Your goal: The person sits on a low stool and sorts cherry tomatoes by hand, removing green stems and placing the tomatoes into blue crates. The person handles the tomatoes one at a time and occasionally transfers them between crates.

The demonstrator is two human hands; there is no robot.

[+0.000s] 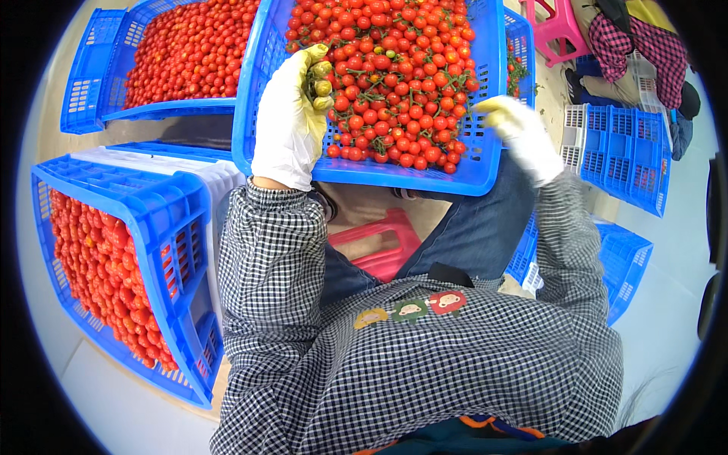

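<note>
A blue plastic crate (364, 172) stands in front of me, filled with cherry tomatoes (398, 96), many with green stems attached. My left hand (296, 108), in a white glove stained yellow-green at the fingers, is over the crate's left side. Its fingers curl beside the tomatoes, and whether anything lies within them is hidden. Over the crate's right wall is my right hand (520, 133), gloved the same way and blurred. Its fingertips point towards the tomatoes; I cannot make out whether they hold anything.
Crates of stemless tomatoes (190, 54) stand at upper left and lower left (108, 273). A pink plastic stool (387, 250) shows between my legs. At right, a person in a checked sleeve (654, 51) is near stacked blue crates (623, 151) and another pink stool (560, 28).
</note>
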